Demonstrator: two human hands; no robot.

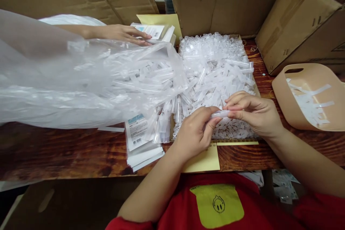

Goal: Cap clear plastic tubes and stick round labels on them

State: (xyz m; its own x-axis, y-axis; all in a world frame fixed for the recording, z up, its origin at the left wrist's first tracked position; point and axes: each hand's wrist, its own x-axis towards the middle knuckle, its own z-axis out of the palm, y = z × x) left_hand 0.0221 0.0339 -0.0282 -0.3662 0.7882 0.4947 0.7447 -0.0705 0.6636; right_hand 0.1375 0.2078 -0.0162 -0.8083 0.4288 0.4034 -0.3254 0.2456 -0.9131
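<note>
The left hand [195, 129] and the right hand [253, 113] hold one clear plastic tube [220, 114] between them, above the near edge of a shallow box [237, 143] heaped with identical tubes [215, 68]. The fingers of both hands are closed on the tube: the left thumb and forefinger pinch its left end, and the right fingertips pinch its right end. The tube lies roughly level, clear of the heap below.

Handling judgement: the tube appears light, stiff and thin-walled, with a smooth surface that is likely to slip. A pinch near each end, as shown, should give control; hard pressure at mid-length could crack or deform it.

A large clear plastic bag [67, 79] lies across the left of the wooden tabletop [54, 151], its mouth spilling tubes toward the box. A stack of flat printed packets [140, 140] rests just beside the left hand. A tan bin [299, 111] at the right holds white strips [309, 100]. Another person's hand [121, 33] rests on packets at the far side. Cardboard boxes [215, 0] stand behind.
</note>
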